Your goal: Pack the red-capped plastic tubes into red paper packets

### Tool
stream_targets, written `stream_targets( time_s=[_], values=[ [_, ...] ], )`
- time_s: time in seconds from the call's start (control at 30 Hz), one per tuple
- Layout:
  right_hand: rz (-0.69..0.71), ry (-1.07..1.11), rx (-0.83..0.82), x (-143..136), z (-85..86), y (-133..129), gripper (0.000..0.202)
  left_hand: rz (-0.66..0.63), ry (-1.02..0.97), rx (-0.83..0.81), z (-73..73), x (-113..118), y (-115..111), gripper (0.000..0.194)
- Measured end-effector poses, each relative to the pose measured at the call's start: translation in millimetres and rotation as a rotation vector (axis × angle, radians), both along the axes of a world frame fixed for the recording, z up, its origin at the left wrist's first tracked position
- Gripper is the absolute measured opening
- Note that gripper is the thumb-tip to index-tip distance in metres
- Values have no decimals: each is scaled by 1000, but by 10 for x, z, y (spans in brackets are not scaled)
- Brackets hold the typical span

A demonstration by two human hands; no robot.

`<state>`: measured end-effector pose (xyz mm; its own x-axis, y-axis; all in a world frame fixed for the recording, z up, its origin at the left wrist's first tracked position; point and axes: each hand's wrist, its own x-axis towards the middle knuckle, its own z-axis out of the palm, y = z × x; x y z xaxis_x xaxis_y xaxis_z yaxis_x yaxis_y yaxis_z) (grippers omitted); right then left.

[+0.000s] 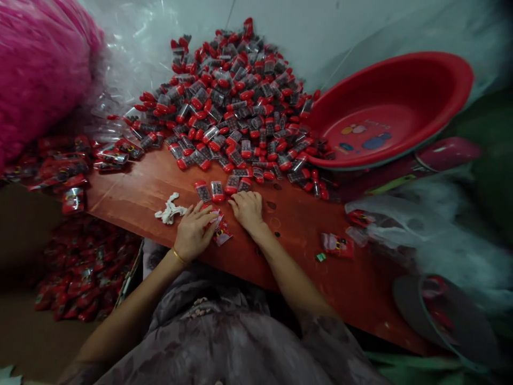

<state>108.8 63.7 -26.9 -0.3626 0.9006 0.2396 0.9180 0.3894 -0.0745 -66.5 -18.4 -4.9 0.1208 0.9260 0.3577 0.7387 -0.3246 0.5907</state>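
While the nearer left hand [196, 230], fingers bent, partly covers a red-printed rectangular plastic pouch [222, 233] at its three o'clock, long axis eleven-to-five, the right hand [247, 210] curls beside a red-capped clear plastic bottle [231, 185] at eleven; either grip, I cannot tell.

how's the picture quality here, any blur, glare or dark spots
Head view: dim overall, dark along the right edge; head view: the pink bag is smeared, while the pile of red-capped containers looks sharper, with small glints; head view: the red basin seems stretched.
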Motion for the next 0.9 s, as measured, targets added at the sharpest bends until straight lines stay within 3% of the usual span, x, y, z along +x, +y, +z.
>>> stream_targets(
  time_s=[0.1,0.23,0.37,0.5,0.67,0.8,0.9],
  values=[
    [-41,28,45,-21,-18,15,34,-14,-72,-24,20,-7,72,22],
    [-87,25,34,-55,-45,126,21,-1,-166,-54,62,-34,155,21],
    [-45,52,20,-34,0,150,21,22,-289,-103,165,-51,181,22],
    [5,154,172,1,133,-146,24,38,-477,-300,223,40,192,31],
    [69,236,372,-17,287,-646,19,-20,-790,-415,120,366,236,32],
    [80,418,348,87,345,-793,18,-9,-878,-447,65,489,239,29],
    [28,608,247,265,393,-740,33,-73,-754,-488,120,474,217,28]
  ],
)
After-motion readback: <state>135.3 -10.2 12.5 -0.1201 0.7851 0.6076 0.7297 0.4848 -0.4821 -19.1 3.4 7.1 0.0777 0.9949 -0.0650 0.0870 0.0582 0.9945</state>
